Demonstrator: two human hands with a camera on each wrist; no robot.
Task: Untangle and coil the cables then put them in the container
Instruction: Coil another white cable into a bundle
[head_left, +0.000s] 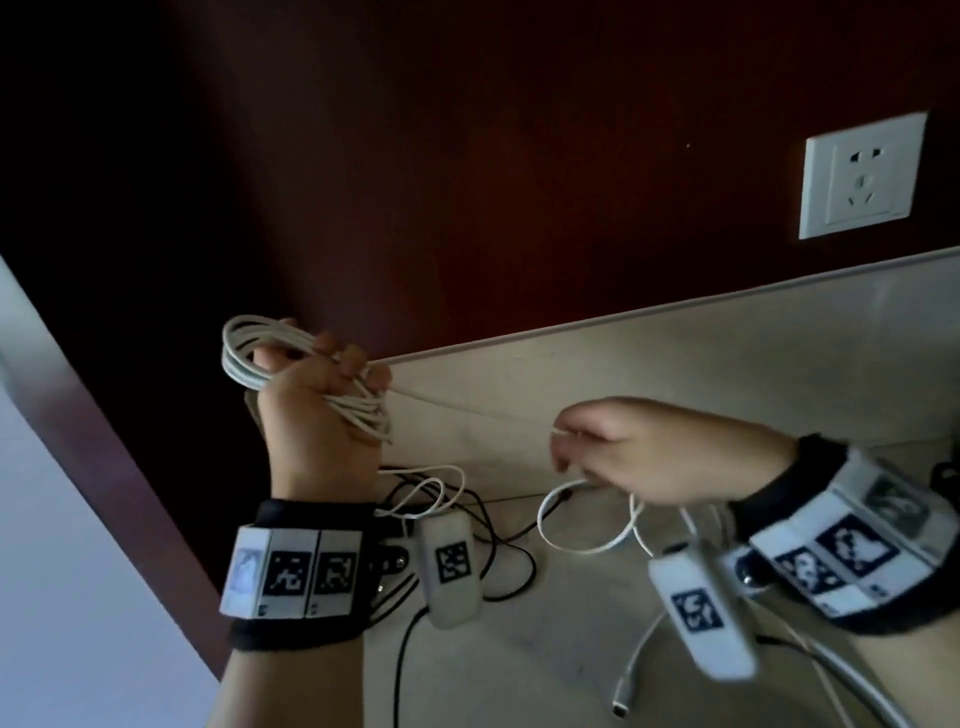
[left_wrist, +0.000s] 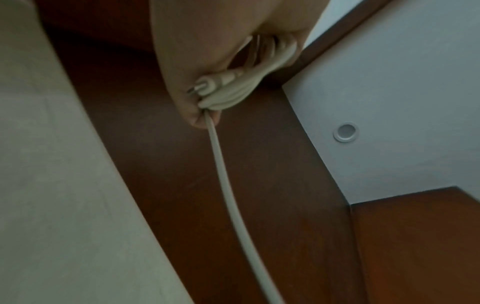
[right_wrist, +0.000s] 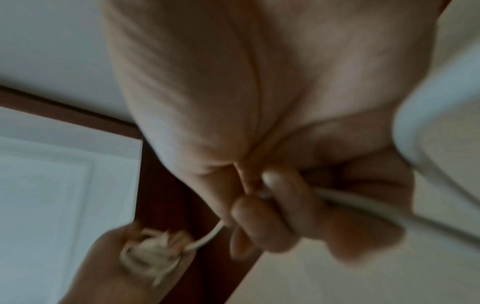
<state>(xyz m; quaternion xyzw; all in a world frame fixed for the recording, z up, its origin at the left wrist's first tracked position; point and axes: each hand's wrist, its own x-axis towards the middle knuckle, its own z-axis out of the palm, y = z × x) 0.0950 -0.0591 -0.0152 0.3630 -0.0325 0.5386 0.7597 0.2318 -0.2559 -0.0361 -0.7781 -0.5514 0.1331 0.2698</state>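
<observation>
My left hand (head_left: 319, 387) is raised and grips a coil of white cable (head_left: 249, 345), several loops bunched in the fist. In the left wrist view the coil (left_wrist: 233, 92) sits under the fingers and one strand (left_wrist: 226, 181) runs down and away. That strand stretches taut to my right hand (head_left: 587, 441), which pinches the white cable (right_wrist: 345, 198). Below the right hand a loose loop of white cable (head_left: 587, 525) hangs over the table. A thin black cable (head_left: 498, 535) lies tangled on the table. No container shows in any view.
The pale tabletop (head_left: 675, 353) runs along a dark red-brown wall (head_left: 467, 156) with a white power socket (head_left: 860, 176). White tagged pods (head_left: 449, 564) hang from both wrist bands. A white plug end (head_left: 621, 699) lies near the front.
</observation>
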